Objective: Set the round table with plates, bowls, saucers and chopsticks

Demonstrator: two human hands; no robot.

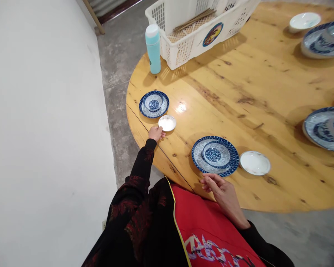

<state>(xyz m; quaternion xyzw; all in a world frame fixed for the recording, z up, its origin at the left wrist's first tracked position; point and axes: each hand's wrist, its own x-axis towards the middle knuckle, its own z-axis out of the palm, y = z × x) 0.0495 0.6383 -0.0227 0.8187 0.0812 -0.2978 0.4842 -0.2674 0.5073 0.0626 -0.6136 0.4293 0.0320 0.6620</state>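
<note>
My left hand [156, 133] is closed on the near rim of a small white dish [167, 123], with the thumb at its edge. Just behind that dish lies a blue-patterned plate [141, 108] with a matching bowl [154, 102] on it. My right hand [221, 191] hovers by the near rim of a second blue-patterned plate [230, 167], its fingers loosely bent and apart, nothing visible in them. On this plate rests another patterned bowl [216, 154]. To its right is a second white dish [255, 163].
A white plastic basket [192, 52] holding chopsticks [195, 20] stands at the back of the round wooden table [228, 92]. Beside it is an upright light-blue bottle [153, 50]. More plates [311, 128] and a white bowl [304, 22] are at the right. A white wall [44, 111] rises at left.
</note>
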